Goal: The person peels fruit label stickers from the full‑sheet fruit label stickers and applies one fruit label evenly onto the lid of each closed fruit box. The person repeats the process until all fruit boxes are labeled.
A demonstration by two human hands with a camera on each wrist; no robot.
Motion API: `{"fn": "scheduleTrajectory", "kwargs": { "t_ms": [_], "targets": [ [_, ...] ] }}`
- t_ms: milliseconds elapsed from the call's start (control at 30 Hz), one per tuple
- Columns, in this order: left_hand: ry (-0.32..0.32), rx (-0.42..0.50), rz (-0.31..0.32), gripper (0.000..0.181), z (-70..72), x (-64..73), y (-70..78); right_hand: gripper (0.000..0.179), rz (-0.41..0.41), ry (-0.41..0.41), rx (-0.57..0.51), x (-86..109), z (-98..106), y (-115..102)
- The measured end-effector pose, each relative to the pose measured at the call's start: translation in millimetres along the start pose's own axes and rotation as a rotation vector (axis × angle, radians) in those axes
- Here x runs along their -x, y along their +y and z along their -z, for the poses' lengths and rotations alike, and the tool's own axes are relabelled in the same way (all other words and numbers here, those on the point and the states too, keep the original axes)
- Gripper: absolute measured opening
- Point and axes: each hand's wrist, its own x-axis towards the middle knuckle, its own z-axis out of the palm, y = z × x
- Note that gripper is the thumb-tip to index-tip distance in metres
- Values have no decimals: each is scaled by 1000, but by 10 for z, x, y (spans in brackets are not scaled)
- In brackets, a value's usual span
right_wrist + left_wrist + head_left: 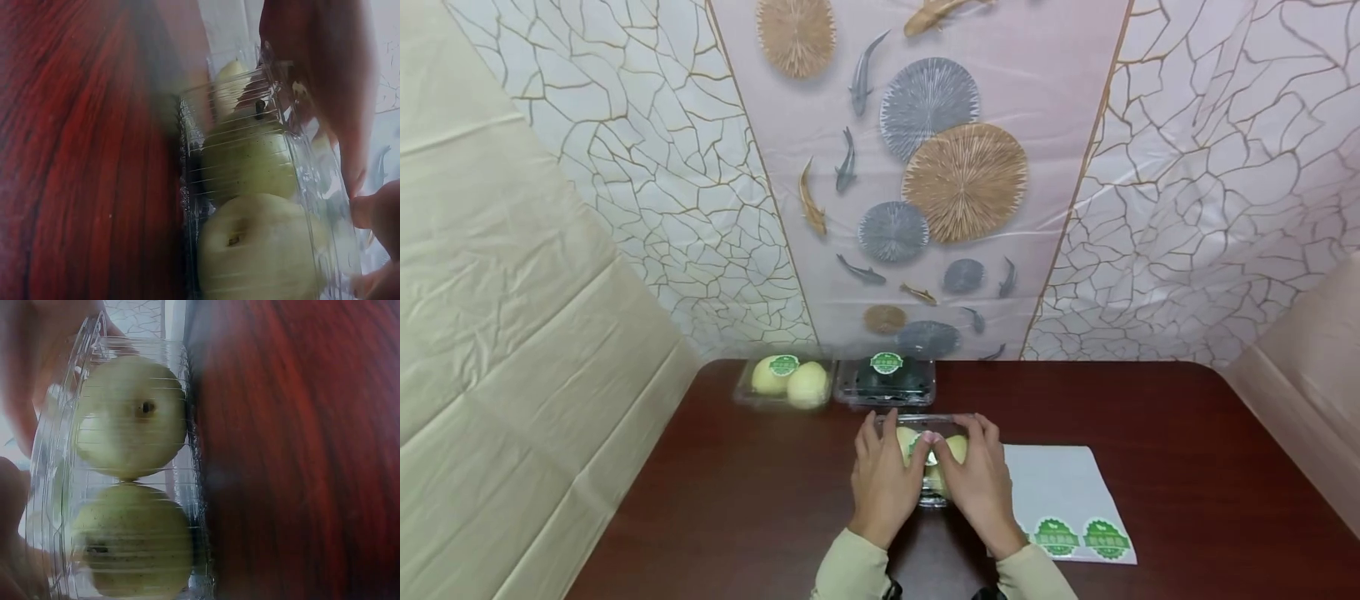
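A clear plastic clamshell box [933, 502] of pale yellow-green pears [957, 448] sits on the table in front of me. My left hand [882, 482] rests on its left side and my right hand [983, 485] on its right, fingers reaching toward the far edge. Both thumbs meet on top and press a green-and-white round sticker [932, 458], mostly hidden beneath them. Through the box wall, pears [131, 419] show close up in the left wrist view. The right wrist view also shows pears [256, 244] behind the ribbed plastic.
Behind stand two more stickered clear boxes, one with pale yellow fruit [807, 386], the other with dark contents [891, 383]. A white sticker sheet [1056, 483] with green round stickers [1105, 540] lies right of my right hand. The dark red wooden table [737, 500] meets a patterned backdrop.
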Motion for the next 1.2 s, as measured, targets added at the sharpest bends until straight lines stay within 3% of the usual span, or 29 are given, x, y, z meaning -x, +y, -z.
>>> {"fn": "scheduleTrajectory", "kwargs": {
  "t_ms": [467, 667, 767, 867, 967, 1067, 1200],
  "targets": [
    [65, -4, 32, 57, -40, -31, 49, 42, -25, 74, 47, -43, -60, 6],
    [58, 118, -18, 45, 25, -44, -8, 33, 21, 56, -16, -12, 0, 51],
    [25, 156, -103, 43, 125, -26, -74, 32, 108, 41, -8, 29, 49, 95],
    [-5, 83, -258, 45, 229, 34, -156, 31, 269, 58, 49, 102, 95, 148],
    [-43, -78, -445, 50, 326, 121, -203, 33, 402, 43, 155, 197, 147, 164],
    [-112, -280, -624, 62, 397, 197, -207, 42, 468, -47, 304, 287, 190, 139],
    [-200, -525, -778, 88, 411, 241, -196, 55, 532, -151, 513, 351, 215, 100]
  ]
}}
